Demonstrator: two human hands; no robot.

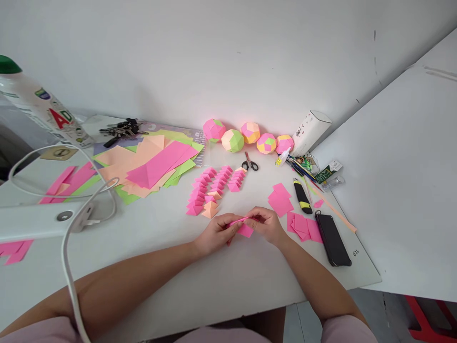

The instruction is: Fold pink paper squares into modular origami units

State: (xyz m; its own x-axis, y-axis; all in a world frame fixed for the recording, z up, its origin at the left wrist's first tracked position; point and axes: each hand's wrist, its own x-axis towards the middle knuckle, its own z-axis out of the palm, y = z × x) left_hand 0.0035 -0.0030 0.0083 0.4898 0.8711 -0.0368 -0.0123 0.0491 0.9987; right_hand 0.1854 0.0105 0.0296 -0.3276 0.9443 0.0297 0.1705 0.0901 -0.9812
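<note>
Between my two hands is a small pink piece of paper (246, 231), partly hidden by the fingers. My left hand (217, 233) pinches its left side, and my right hand (267, 225) pinches its upper right edge. Just beyond the hands, folded pink paper units (200, 193) stand in rows, with a few peach ones (210, 209) among them. Flat pink paper squares (281, 200) lie right of my right hand, and more pink squares (303, 226) sit nearer the phone.
Scissors (250, 163) lie behind the rows, before several paper balls (233, 140). A utility knife (303, 196) and black phone (332, 238) are at right. Coloured sheets (157, 166), keys (123, 129) and a spray can (46, 105) stand left. A white cable (66, 247) crosses the left foreground.
</note>
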